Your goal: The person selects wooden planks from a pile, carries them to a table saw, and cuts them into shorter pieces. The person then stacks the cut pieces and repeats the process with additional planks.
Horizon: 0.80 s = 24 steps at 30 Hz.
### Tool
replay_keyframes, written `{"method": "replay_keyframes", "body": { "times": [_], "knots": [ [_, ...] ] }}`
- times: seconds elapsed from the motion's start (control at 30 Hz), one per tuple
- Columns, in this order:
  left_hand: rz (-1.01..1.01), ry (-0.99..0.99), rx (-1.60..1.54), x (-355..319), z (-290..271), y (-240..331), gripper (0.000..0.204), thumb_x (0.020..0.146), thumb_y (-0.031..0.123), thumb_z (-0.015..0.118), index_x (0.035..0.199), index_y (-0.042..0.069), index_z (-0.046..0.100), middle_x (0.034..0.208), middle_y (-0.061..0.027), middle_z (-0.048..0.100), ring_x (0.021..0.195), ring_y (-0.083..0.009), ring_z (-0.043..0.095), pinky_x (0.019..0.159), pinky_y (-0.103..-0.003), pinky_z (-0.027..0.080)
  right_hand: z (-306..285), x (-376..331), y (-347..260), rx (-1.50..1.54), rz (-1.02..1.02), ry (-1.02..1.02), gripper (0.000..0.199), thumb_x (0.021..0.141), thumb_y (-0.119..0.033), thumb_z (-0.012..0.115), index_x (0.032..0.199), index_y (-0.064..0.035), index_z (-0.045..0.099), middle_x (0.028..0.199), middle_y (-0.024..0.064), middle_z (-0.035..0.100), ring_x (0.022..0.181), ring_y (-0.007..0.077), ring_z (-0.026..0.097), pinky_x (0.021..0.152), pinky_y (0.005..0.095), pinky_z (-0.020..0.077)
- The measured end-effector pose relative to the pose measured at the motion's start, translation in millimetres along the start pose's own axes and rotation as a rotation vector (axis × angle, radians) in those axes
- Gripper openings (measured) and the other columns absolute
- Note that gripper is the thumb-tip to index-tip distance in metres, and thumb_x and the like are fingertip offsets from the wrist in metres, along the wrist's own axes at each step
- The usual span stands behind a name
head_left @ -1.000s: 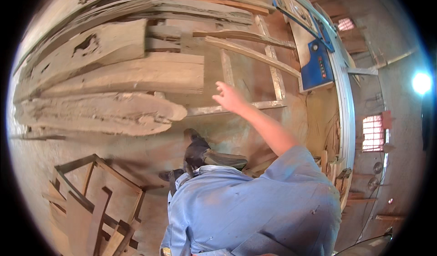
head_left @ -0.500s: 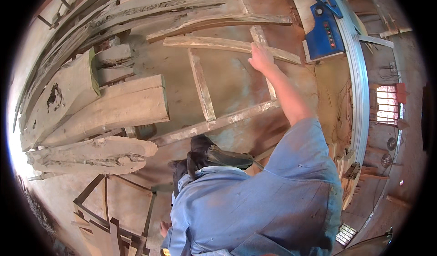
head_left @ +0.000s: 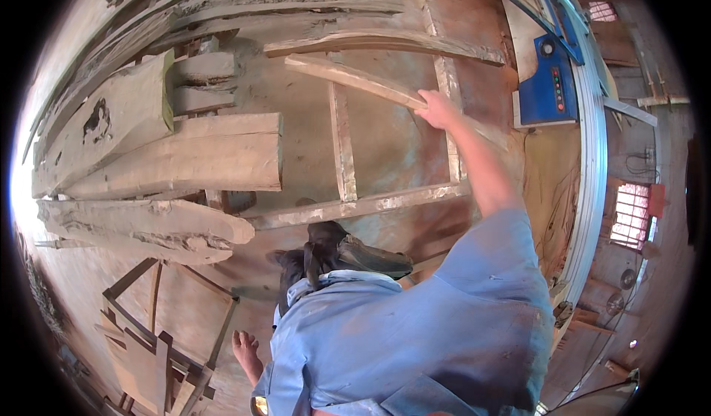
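head view, one frame, looking down over a blue-shirted back and shoulder. item: long pale wooden strip, lying slanted across the upper middle of the frame, its left end near the upper centre, its right end running down under the right hand. the strip rests over other timber on the floor, crossing above an upright-running batten.

right hand: at upper centre-right, at the end of a bare forearm stretched from the blue sleeve. it lies on the strip's right end, fingers curled narrow over the edge; whether they close fully round the wood cannot be told. left hand: not seen in the frame.

nearby stock: thick squared beam at middle left; rough live-edge slab below it; large slab with a dark knot hole at upper left; weathered long planks along the top edge; another curved board just above the strip; pale cross rail lying below the batten. dark boots at centre, a bare foot at lower left. stack of thin frames and offcuts in the lower left corner.

surface: dusty, brownish workshop floor. room: blue machine panel at upper right, beside a long curved metal rail; a barred window at far right.
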<state>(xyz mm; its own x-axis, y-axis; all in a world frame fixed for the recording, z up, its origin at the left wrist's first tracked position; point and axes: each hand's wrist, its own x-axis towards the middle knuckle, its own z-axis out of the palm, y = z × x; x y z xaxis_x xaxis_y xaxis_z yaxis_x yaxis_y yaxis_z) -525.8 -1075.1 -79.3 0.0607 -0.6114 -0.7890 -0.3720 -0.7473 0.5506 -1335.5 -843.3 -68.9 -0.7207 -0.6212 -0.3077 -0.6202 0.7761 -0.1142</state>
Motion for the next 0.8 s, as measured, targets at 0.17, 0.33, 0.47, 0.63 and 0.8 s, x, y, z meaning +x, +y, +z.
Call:
{"method": "replay_keyframes", "body": {
  "times": [0.17,0.33,0.47,0.63,0.8],
  "knots": [
    [-0.004,-0.086,0.103,-15,19,6,0.052,0.098,0.018,0.058,0.14,-0.005,0.039,0.089,-0.0013,0.051,0.075,-0.0078,0.049,0.058,-0.022,0.041,-34,-54,-47,0.689,0.167,-0.455,0.041,0.095,-0.03,0.059,0.125,-0.0016,0.055,0.107,0.0166,0.069,0.09,0.0254,0.069,0.082,0.0377,0.0541],
    [0.153,-0.157,0.133,-8,50,20,0.056,0.097,0.019,0.058,0.144,-0.005,0.038,0.096,-0.0035,0.057,0.078,-0.0078,0.05,0.063,-0.022,0.043,-59,-94,-126,1.308,0.16,-0.572,0.038,0.104,-0.031,0.045,0.126,-0.0009,0.053,0.103,0.017,0.069,0.085,0.025,0.069,0.076,0.0379,0.0567],
    [0.332,-0.225,0.256,-1,76,56,0.054,0.097,0.017,0.057,0.144,-0.003,0.04,0.107,-0.0069,0.061,0.088,-0.011,0.056,0.074,-0.025,0.048,-59,-78,-207,1.541,0.063,-0.746,0.043,0.107,-0.035,0.032,0.128,-0.0019,0.05,0.104,0.019,0.068,0.085,0.0285,0.069,0.075,0.0395,0.0569],
    [0.55,-0.404,0.298,-42,107,137,0.057,0.096,0.014,0.058,0.147,-0.003,0.038,0.123,-0.013,0.06,0.109,-0.0196,0.059,0.094,-0.031,0.047,-77,-51,-364,1.732,-0.166,-0.896,0.053,0.106,-0.045,0.028,0.124,-0.0023,0.053,0.099,0.0195,0.067,0.086,0.03,0.068,0.075,0.0419,0.0569],
    [0.622,-0.583,0.166,-80,91,175,0.069,0.091,0.01,0.063,0.15,-0.002,0.029,0.131,-0.0191,0.054,0.118,-0.0253,0.057,0.101,-0.037,0.047,-58,-40,-529,1.801,-0.325,-1.005,0.06,0.105,-0.05,0.024,0.121,0.0,0.054,0.096,0.0185,0.066,0.083,0.0296,0.065,0.075,0.0428,0.0568]
  ]
}}
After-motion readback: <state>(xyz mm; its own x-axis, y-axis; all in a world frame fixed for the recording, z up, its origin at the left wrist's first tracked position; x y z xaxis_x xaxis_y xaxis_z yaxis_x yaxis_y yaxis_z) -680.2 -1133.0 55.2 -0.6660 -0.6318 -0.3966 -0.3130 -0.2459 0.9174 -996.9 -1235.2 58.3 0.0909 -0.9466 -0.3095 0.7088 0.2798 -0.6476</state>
